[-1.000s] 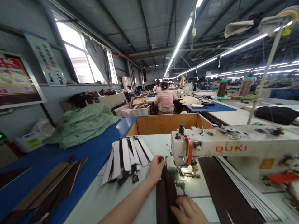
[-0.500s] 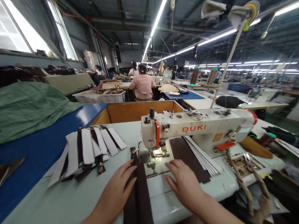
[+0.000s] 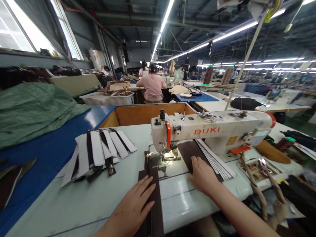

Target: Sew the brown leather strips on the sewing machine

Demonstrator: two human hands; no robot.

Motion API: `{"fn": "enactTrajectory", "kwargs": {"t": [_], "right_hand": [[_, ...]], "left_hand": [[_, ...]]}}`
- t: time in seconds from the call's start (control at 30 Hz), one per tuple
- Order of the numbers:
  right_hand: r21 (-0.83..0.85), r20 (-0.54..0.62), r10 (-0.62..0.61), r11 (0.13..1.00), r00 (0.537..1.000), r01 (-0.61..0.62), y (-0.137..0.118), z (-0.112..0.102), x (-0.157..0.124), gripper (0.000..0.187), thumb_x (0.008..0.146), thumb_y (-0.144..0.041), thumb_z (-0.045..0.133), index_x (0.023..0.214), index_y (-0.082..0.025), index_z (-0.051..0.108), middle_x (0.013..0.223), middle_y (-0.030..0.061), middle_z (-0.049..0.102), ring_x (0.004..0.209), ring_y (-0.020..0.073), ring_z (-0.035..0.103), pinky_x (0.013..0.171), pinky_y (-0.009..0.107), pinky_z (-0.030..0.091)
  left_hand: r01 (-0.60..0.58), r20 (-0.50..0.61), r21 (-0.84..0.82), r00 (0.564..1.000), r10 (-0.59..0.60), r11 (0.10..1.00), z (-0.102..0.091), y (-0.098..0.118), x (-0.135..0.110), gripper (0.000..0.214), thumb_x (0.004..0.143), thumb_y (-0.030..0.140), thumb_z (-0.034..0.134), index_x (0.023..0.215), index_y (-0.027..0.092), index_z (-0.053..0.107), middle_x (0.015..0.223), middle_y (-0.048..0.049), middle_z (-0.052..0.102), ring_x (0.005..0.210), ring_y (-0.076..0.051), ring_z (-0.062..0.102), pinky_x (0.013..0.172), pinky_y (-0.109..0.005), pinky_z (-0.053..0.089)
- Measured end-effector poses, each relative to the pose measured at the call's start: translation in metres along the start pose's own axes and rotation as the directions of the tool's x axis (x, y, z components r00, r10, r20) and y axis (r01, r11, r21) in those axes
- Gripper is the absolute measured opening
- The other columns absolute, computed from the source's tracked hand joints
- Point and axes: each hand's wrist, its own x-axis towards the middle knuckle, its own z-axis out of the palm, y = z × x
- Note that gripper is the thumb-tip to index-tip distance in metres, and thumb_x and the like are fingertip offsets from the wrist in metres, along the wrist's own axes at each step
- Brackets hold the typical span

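Resting our left hand (image 3: 134, 205), grip spread apart, on the long dark-brown zippered strip (image 3: 158, 214) atop the pale-green counter (image 3: 74, 205), we have our right hand (image 3: 203, 175) at the flat dark-brown panel (image 3: 187, 150), its grip indiscernible.

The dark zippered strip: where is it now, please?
In the head view, the dark strip lies partly under the left hand, front-left of the sewing machine.

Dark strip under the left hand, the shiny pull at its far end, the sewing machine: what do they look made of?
Dark strip: leather or an imitation, perhaps; smooth, low-sheen brown with straight edges.
Shiny pull: likely metal, given its pale, bright glint.
Sewing machine: probably painted metal; off-white, with dark marks on its casing.
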Motion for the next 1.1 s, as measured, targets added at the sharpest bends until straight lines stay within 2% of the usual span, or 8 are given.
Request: {"fn": "enactTrajectory", "kwargs": {"t": [0.27, 0.57, 0.77, 0.87, 0.97, 1.1], "right_hand": [[0.044, -0.005, 0.027, 0.999, 1.0, -0.027, 0.005, 0.002, 0.003, 0.036, 0.071, -0.007, 0.052, 0.106, -0.011, 0.051, 0.106, 0.0141, 0.056, 0.097, 0.0248, 0.058, 0.079, 0.031, 0.042], [0.055, -0.022, 0.068, 0.996, 0.997, -0.067, 0.003, -0.008, 0.01, 0.031, 0.072, -0.008, 0.055, 0.103, -0.01, 0.054, 0.102, 0.0156, 0.058, 0.098, 0.0289, 0.056, 0.078, 0.034, 0.041], [0.204, -0.034, 0.111, 0.974, 0.993, -0.102, 0.005, -0.003, 0.018, 0.036, 0.067, -0.001, 0.053, 0.102, -0.01, 0.053, 0.103, 0.0158, 0.058, 0.097, 0.0263, 0.056, 0.078, 0.032, 0.04], [0.342, -0.038, 0.111, 0.935, 0.993, -0.091, 0.011, -0.005, 0.021, 0.037, 0.066, 0.002, 0.049, 0.1, -0.012, 0.053, 0.098, 0.0102, 0.058, 0.09, 0.021, 0.057, 0.077, 0.029, 0.04], [0.5, -0.045, 0.119, 0.862, 0.992, -0.081, 0.02, -0.016, 0.014, 0.035, 0.072, -0.004, 0.048, 0.106, -0.014, 0.05, 0.085, 0.0039, 0.056, 0.08, 0.0179, 0.057, 0.073, 0.027, 0.043], [0.691, -0.04, 0.095, 0.722, 0.995, -0.041, 0.019, -0.027, -0.029, 0.04, 0.081, -0.018, 0.045, 0.121, -0.016, 0.04, 0.081, 0.0, 0.051, 0.075, 0.0156, 0.056, 0.07, 0.026, 0.046]], "left_hand": [[0.039, 0.056, -0.05, 0.998, -0.037, 0.998, -0.001, -0.003, 0.009, 0.037, 0.093, 0.033, 0.049, 0.127, 0.021, 0.054, 0.135, -0.0077, 0.055, 0.123, -0.023, 0.052, 0.1, -0.039, 0.047], [0.035, -0.048, -0.076, 0.998, -0.038, 0.997, -0.002, -0.006, 0.008, 0.036, 0.093, 0.036, 0.048, 0.125, 0.023, 0.056, 0.135, -0.0068, 0.054, 0.122, -0.024, 0.052, 0.099, -0.04, 0.048], [0.001, -0.112, -0.036, 0.994, -0.005, 0.999, -0.004, -0.005, 0.004, 0.035, 0.092, 0.037, 0.048, 0.123, 0.024, 0.058, 0.136, -0.0059, 0.054, 0.121, -0.025, 0.054, 0.096, -0.038, 0.05], [-0.019, -0.132, -0.016, 0.991, 0.017, 1.0, -0.011, -0.002, 0.007, 0.034, 0.091, 0.037, 0.048, 0.122, 0.024, 0.059, 0.135, -0.0055, 0.055, 0.12, -0.024, 0.055, 0.095, -0.036, 0.051], [-0.032, -0.155, -0.028, 0.988, 0.027, 0.999, -0.02, 0.004, 0.013, 0.034, 0.092, 0.036, 0.048, 0.122, 0.024, 0.058, 0.135, -0.0055, 0.055, 0.118, -0.023, 0.056, 0.095, -0.035, 0.051], [-0.07, -0.156, -0.068, 0.986, 0.058, 0.995, -0.027, 0.022, 0.017, 0.04, 0.094, 0.026, 0.042, 0.133, 0.02, 0.048, 0.138, -0.0082, 0.052, 0.116, -0.021, 0.058, 0.096, -0.031, 0.05]]}}
